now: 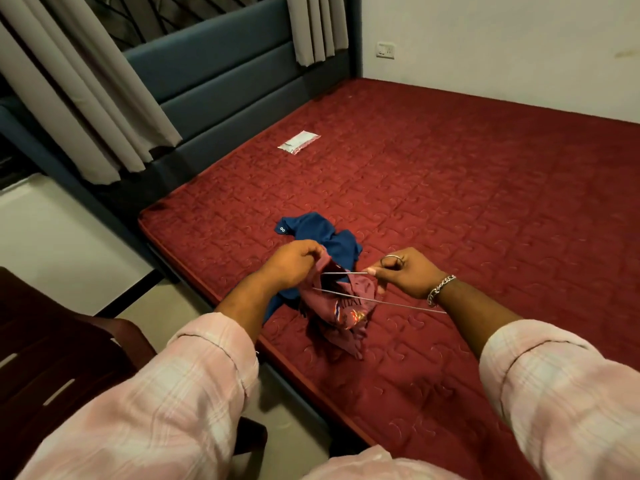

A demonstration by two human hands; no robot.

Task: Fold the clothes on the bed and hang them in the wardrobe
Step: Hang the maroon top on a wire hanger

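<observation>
My left hand [294, 263] has its fingers curled tight on the neck of the pink shirt [341, 315]; my right hand [405, 271] pinches the wire hanger [377, 301] near its hook. The shirt hangs bunched between and below both hands, touching the red mattress [485, 202]. Just beyond my left fingers lies a crumpled blue garment [322, 237]; far beyond, a small white packet [298, 142].

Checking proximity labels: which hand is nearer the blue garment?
Left. The left hand grips the pink shirt right against the blue garment; the right hand, holding the wire hanger, sits clear to its right.
</observation>
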